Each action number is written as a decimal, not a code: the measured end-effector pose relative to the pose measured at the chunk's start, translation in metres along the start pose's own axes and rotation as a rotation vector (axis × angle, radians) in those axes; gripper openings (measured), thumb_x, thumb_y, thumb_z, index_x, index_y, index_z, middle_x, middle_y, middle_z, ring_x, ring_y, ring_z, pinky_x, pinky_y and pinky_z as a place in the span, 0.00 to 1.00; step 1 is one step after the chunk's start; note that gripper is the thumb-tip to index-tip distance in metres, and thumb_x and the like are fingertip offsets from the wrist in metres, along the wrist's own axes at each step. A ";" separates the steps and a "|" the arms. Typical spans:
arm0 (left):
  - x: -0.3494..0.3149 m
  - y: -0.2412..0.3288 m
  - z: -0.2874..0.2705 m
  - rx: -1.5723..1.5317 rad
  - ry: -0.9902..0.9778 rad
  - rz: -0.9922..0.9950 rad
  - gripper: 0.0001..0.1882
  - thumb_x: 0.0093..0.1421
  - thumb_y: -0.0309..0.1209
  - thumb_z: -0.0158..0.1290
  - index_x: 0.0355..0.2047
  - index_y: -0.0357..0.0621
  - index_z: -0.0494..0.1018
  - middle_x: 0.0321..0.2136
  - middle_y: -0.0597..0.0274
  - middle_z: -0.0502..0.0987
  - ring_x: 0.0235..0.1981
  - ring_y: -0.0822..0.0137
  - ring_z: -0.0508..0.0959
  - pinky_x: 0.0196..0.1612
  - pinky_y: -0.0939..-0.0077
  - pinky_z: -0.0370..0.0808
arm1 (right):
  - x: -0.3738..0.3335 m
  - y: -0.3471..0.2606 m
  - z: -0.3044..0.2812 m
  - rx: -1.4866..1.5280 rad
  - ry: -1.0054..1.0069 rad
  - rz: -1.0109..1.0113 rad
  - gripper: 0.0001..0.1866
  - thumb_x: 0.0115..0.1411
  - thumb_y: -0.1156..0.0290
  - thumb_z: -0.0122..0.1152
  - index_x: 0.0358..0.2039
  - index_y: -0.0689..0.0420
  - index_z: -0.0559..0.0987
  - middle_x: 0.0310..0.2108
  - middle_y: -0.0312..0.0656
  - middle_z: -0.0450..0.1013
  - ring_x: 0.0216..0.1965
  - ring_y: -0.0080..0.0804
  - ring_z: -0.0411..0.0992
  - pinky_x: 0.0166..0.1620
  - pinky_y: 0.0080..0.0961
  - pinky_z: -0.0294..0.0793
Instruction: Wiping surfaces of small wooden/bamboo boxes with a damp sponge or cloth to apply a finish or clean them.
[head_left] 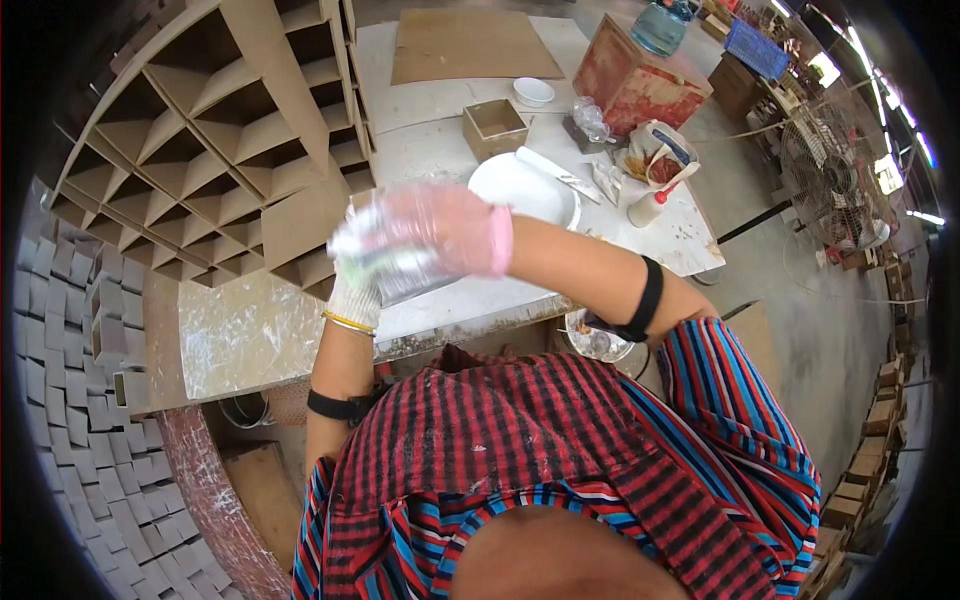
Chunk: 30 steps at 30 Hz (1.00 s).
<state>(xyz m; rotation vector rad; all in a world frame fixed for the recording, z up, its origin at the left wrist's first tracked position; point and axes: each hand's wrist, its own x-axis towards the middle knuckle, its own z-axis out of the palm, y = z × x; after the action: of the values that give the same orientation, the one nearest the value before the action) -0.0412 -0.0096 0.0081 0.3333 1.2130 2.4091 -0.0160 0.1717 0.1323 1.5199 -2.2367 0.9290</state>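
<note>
My right hand [445, 225], in a pinkish translucent glove, crosses to my left and is smeared by motion. It overlaps my left hand [355, 300], whose white knit glove shows mostly at the cuff; those fingers are hidden. Beneath the hands, part of a grey box-like piece [410, 288] shows, and I cannot tell which hand holds it. Just beyond my right wrist sits a white basin [578, 212] of white stuff, with a flat white-smeared tool [560, 177] across its rim. An open square cardboard box [495, 128] stands behind the basin.
A large cardboard grid of compartments [215, 85] leans over the table's left side. Toward the right are a red-capped bottle [648, 208], a bag [665, 150] and a red-stained box [640, 85] under a water jug [660, 28]. Stacked grey boxes [80, 400] fill the far left.
</note>
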 end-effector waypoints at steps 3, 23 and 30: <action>0.006 -0.003 0.032 -0.173 0.398 -0.190 0.27 0.60 0.52 0.45 0.50 0.45 0.66 0.44 0.59 0.72 0.42 0.63 0.75 0.44 0.68 0.75 | 0.012 0.045 -0.012 -0.028 0.174 0.073 0.20 0.52 0.71 0.59 0.48 0.45 0.74 0.43 0.39 0.71 0.45 0.37 0.69 0.49 0.32 0.69; 0.005 -0.004 0.010 -0.265 0.245 -0.063 0.28 0.62 0.53 0.41 0.50 0.43 0.67 0.45 0.55 0.73 0.44 0.60 0.74 0.46 0.65 0.74 | -0.007 0.013 -0.016 0.089 0.259 0.027 0.17 0.54 0.68 0.55 0.46 0.45 0.76 0.46 0.38 0.71 0.48 0.36 0.68 0.52 0.31 0.66; -0.002 0.007 0.035 -0.086 0.293 -0.060 0.29 0.61 0.53 0.41 0.54 0.45 0.63 0.49 0.55 0.70 0.48 0.60 0.71 0.49 0.64 0.71 | -0.019 0.031 -0.005 -0.010 0.168 0.103 0.23 0.52 0.68 0.60 0.51 0.48 0.72 0.47 0.40 0.71 0.47 0.32 0.70 0.51 0.27 0.67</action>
<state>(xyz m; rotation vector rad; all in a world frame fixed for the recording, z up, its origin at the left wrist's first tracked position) -0.0278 0.0106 0.0340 -0.0854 1.2127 2.5105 -0.0368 0.1960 0.1146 1.2815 -2.2118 1.0320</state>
